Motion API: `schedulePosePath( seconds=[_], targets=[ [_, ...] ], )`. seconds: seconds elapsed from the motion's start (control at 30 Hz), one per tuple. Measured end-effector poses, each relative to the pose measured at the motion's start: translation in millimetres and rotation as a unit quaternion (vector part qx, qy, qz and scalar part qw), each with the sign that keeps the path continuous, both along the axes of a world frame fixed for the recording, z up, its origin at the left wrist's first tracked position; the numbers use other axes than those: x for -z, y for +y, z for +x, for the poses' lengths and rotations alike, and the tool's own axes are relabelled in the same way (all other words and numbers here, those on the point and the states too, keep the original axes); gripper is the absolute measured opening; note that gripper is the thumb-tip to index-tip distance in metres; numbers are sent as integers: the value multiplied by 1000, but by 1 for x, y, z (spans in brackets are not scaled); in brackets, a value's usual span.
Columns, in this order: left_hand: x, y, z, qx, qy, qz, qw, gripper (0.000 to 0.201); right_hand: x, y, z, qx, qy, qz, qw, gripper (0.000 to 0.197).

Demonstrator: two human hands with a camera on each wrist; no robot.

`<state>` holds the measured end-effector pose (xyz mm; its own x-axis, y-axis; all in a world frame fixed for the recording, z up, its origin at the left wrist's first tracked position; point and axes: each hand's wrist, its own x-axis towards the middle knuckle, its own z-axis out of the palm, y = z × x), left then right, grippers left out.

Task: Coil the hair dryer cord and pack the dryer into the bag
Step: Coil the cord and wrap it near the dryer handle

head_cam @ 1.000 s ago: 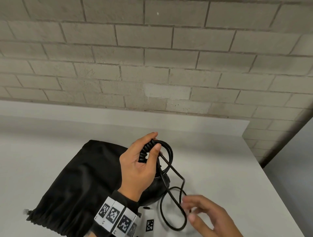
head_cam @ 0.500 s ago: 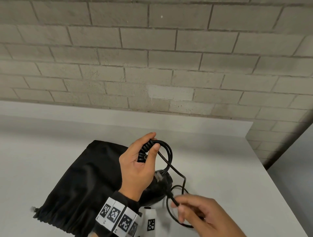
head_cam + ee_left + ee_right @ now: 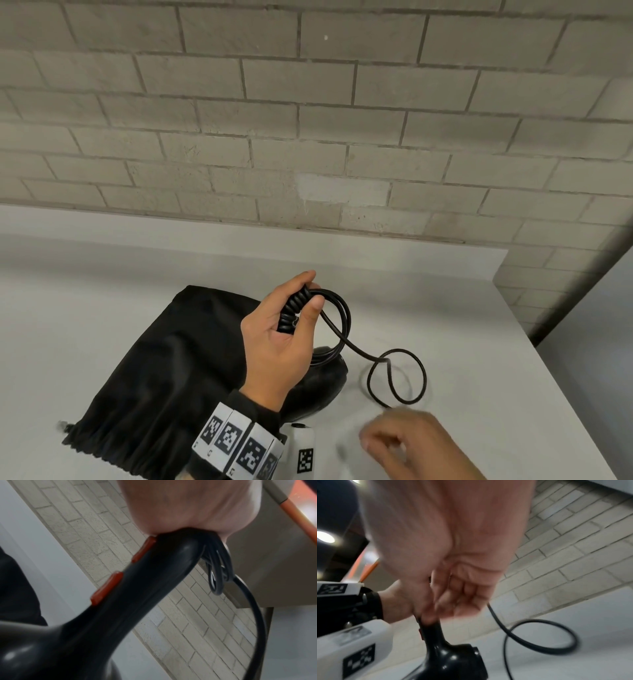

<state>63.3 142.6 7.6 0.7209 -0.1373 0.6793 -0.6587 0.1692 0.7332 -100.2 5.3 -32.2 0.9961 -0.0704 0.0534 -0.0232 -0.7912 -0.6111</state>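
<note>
left hand (image 3: 277, 346) grips hair dryer (image 3: 106, 609) handle and looped cord (image 3: 337, 322).

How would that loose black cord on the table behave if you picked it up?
Probably floppy: the cord lies in a slack curl on the table. It likely springs a little, since the loops gathered in the left hand stay round rather than flat. It looks light for its length.

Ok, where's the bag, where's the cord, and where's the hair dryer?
bag (image 3: 164, 370): head view, middle of the black cloth.
cord (image 3: 399, 377): head view, loose loop on the table.
hair dryer (image 3: 137, 588): left wrist view, on its black handle.
</note>
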Motion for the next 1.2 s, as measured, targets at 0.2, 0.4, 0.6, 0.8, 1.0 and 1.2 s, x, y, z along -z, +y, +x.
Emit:
schedulePosePath(
  seconds=[0.2,0.4,0.6,0.8,1.0,1.2],
  targets=[
    [0,1,0,8,-2,-14,1000,28,-25,20,24,131,-232,32,963,38],
    [-2,1,1,2,0,-4,1000,29,-46,10,29,85,-248,25,965,17],
    [-4,4,1,34,8,34,999,37,-88,-3,42,71,-336,-7,939,14],
    [-8,5,-3,41,14,60,997,50,-117,-7,66,50,-355,35,933,16],
    [-9,6,-5,25,6,82,996,41,-125,-3,84,37,-318,126,939,11],
    [-5,5,-5,9,-30,103,994,34,-111,-3,100,79,-289,143,943,5]
  ],
)
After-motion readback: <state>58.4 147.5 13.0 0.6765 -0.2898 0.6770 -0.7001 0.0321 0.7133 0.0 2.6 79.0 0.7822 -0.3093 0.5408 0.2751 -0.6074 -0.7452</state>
